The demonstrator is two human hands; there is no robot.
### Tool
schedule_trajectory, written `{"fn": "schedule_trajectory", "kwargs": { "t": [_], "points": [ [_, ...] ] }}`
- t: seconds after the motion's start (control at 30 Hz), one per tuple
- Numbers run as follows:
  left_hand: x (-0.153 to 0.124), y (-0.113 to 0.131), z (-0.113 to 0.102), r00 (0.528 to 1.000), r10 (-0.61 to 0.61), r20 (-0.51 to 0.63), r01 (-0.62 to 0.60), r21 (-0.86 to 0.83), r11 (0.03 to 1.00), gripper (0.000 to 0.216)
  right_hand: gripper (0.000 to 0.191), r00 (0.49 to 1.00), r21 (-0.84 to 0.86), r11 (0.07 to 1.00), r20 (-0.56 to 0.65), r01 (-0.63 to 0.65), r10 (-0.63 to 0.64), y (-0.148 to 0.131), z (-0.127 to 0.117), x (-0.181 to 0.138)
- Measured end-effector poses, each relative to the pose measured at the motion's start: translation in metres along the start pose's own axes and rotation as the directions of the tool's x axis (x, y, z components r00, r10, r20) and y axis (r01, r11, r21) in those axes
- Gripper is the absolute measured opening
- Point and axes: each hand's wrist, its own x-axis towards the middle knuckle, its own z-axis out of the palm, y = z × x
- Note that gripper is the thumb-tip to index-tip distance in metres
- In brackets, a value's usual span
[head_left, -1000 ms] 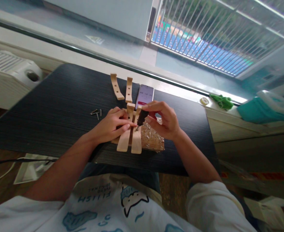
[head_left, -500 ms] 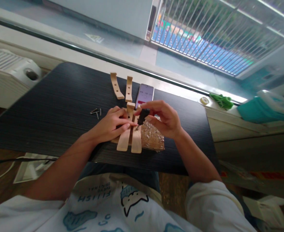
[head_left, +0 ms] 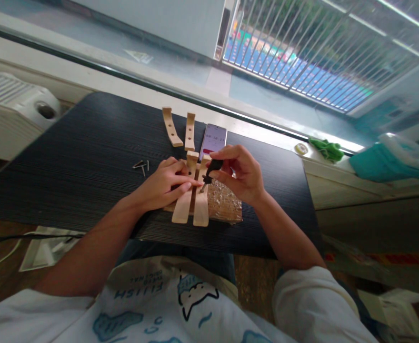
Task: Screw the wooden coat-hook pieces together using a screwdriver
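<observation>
My right hand is closed round the black handle of a screwdriver, which leans to the right. Its shaft points down at the right one of two pale curved wooden pieces; the exact contact at the tip is too small to tell. My left hand lies across the left wooden piece, index finger stretched to the right one near the screwdriver's tip. Both pieces lie side by side over a block wrapped in bubble wrap, their front ends jutting past it.
Two more curved wooden pieces with holes lie at the back of the black table, beside a phone showing a timer. Several screws are left of my left hand. A green cloth and turquoise bin stand right.
The screwdriver's handle has tilted a little more to the right, and the fingers of my right hand have shifted on it. My left hand stays where it was.
</observation>
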Motion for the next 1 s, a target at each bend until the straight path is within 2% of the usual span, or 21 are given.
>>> {"fn": "schedule_trajectory", "kwargs": {
  "t": [0.27, 0.5, 0.83, 1.0],
  "points": [
    [-0.0002, 0.0002, 0.0002, 1.000, 0.000, -0.005, 0.000, 0.000, 1.000, 0.038, 0.025, 1.000, 0.022, 1.000, -0.016, 0.016, -0.016, 0.0049, 0.0030, -0.0003],
    [0.0002, 0.0025, -0.0021, 1.000, -0.009, 0.020, 0.009, 0.009, 1.000, 0.040, 0.027, 0.997, -0.046, 0.998, -0.065, 0.049, -0.052, 0.0042, 0.0045, -0.0004],
    [0.0001, 0.0024, -0.0020, 0.999, -0.024, 0.027, 0.023, 0.007, 1.000, 0.040, 0.029, 0.991, -0.096, 0.994, -0.121, 0.044, -0.055, 0.0017, 0.0073, -0.0014],
    [-0.0001, 0.0010, -0.0010, 1.000, -0.011, 0.013, 0.011, -0.001, 1.000, 0.040, 0.032, 0.991, -0.132, 0.991, -0.132, -0.003, -0.014, 0.0028, 0.0085, -0.0040]
  ]
}}
